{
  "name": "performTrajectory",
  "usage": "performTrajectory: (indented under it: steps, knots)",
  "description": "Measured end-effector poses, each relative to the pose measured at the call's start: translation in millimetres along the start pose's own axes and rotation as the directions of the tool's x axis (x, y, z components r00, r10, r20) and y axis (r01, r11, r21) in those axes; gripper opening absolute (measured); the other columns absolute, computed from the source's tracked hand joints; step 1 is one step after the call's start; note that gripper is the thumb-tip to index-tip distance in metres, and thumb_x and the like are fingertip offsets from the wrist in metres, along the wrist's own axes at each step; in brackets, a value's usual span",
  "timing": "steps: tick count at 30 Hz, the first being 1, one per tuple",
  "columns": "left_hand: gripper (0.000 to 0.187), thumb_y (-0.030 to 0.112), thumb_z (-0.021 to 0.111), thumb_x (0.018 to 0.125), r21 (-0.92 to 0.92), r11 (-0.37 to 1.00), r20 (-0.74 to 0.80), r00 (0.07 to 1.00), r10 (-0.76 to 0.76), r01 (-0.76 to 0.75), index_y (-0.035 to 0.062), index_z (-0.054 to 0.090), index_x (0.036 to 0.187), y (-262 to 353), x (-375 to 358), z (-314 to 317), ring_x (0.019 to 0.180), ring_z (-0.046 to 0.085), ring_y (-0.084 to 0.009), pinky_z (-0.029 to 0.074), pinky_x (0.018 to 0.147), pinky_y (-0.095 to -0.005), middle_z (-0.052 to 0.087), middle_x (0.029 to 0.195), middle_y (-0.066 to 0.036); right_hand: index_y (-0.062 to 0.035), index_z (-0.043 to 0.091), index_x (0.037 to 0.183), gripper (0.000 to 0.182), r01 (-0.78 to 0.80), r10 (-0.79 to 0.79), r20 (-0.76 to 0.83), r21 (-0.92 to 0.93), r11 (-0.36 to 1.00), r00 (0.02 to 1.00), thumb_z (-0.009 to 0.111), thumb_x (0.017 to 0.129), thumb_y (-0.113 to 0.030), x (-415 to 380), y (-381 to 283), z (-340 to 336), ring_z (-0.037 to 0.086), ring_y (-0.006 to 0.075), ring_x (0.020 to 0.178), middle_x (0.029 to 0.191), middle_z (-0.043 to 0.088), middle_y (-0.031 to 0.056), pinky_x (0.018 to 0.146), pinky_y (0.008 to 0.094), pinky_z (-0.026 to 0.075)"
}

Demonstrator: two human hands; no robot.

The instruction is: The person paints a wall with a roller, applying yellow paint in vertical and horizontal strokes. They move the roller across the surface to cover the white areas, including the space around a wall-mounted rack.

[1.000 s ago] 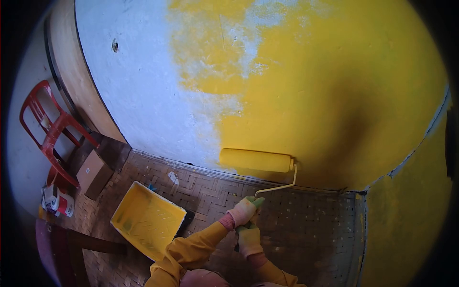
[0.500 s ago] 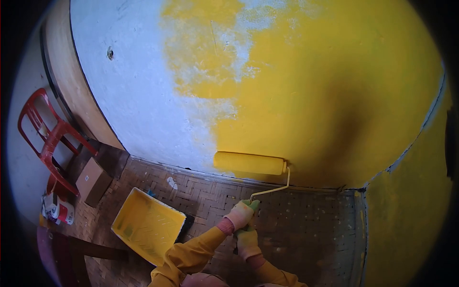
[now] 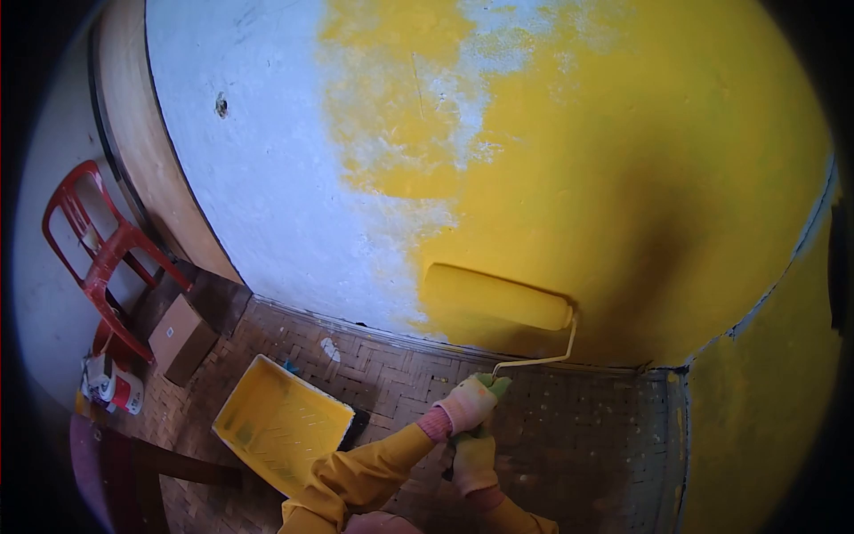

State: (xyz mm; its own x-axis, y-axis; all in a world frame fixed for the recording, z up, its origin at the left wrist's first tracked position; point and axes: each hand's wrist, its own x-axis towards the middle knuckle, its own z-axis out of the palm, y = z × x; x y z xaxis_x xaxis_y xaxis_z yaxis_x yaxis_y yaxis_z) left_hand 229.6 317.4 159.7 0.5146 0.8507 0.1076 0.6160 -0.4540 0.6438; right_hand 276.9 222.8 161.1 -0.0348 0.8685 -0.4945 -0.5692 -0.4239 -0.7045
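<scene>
A paint roller [image 3: 494, 296] coated in yellow rests low on the wall [image 3: 569, 205], its left end slightly higher than its right. Its bent frame leads down to a handle mostly hidden in my gloved hands. Wrapped around the upper part of that handle is my left hand [image 3: 469, 405]. My right hand [image 3: 474, 461] is closed on the handle just below, partly hidden by the left. To the left of my hands, a paint tray [image 3: 240, 387] with yellow paint lies on the floor.
A red plastic chair [image 3: 111, 254] stands at the left, near a cardboard box [image 3: 181, 341] and a white-and-red bucket [image 3: 123, 392]. A dark wooden piece of furniture [image 3: 116, 476] is at lower left. Woven-pattern flooring [image 3: 382, 383] meets the wall at a skirting strip.
The roller has moved a little up and to the right along the wall and tilted more. Both hands have shifted right with it, and the view has turned slightly.
</scene>
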Motion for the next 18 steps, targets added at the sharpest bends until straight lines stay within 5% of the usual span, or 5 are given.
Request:
performTrajectory:
  steps: [1, 5, 15, 17, 18]
  knots:
    - [0.023, 0.025, 0.046, 0.081, -0.280, 0.923, 0.131, 0.963, -0.237, 0.266, 0.0047, 0.054, 0.088, 2.9, 0.7, 1.5, 0.070, 0.054, -0.0288, 0.043, 0.062, -0.0357, 0.055, 0.076, -0.013, -0.0082, 0.043, 0.068, 0.005, -0.029, 0.029, -0.003, -0.016, 0.999, 1.000, 0.047, 0.070, -0.007, -0.4, 0.3, -3.1, 0.036, 0.0122, 0.033, 0.045, 0.036, 0.0000, 0.032, 0.0254, 0.029]
    - [0.031, 0.032, 0.042, 0.084, -0.422, 0.847, 0.128, 0.946, -0.298, 0.324, 0.0042, 0.056, 0.079, 31.6, 0.8, -26.9, 0.070, 0.055, -0.0285, 0.043, 0.063, -0.0337, 0.057, 0.073, -0.012, -0.0077, 0.044, 0.068, 0.003, 0.053, -0.053, 0.017, -0.027, 0.998, 0.998, 0.046, 0.069, -0.006, -4.4, -7.8, 3.2, 0.036, 0.0121, 0.033, 0.045, 0.036, -0.0003, 0.032, 0.0250, 0.029]
    - [0.017, 0.013, 0.050, 0.075, 0.106, 0.987, -0.102, 0.985, 0.135, -0.125, 0.0088, 0.050, 0.092, -5.6, 0.8, 15.8, 0.063, 0.053, -0.0305, 0.043, 0.054, -0.0392, 0.053, 0.075, -0.011, -0.0066, 0.047, 0.073, 0.005, 0.121, -0.120, 0.008, -0.102, 0.987, 0.993, 0.052, 0.072, -0.009, 25.5, 20.1, -30.0, 0.041, 0.0111, 0.037, 0.050, 0.042, 0.0006, 0.035, 0.0261, 0.032]
    - [0.022, 0.009, 0.050, 0.072, 0.178, 0.983, -0.099, 0.993, 0.062, -0.043, 0.0085, 0.049, 0.094, -18.3, -13.2, 45.1, 0.064, 0.053, -0.0314, 0.043, 0.053, -0.0394, 0.052, 0.076, -0.012, -0.0029, 0.053, 0.073, 0.015, 0.269, -0.293, 0.044, -0.543, 0.796, 0.955, 0.050, 0.074, -0.017, 36.5, 53.3, -61.0, 0.054, 0.0233, 0.049, 0.056, 0.053, 0.0120, 0.044, 0.0325, 0.040]
    - [0.023, 0.009, 0.048, 0.073, 0.212, 0.977, -0.075, 0.997, 0.020, -0.004, 0.0088, 0.048, 0.095, -18.9, -21.1, 58.6, 0.066, 0.053, -0.0323, 0.043, 0.055, -0.0402, 0.052, 0.076, -0.013, -0.0029, 0.053, 0.073, 0.015, 0.266, -0.296, 0.033, -0.542, 0.797, 0.955, 0.050, 0.074, -0.017, 38.8, 71.2, -77.6, 0.054, 0.0233, 0.049, 0.056, 0.053, 0.0120, 0.044, 0.0325, 0.040]
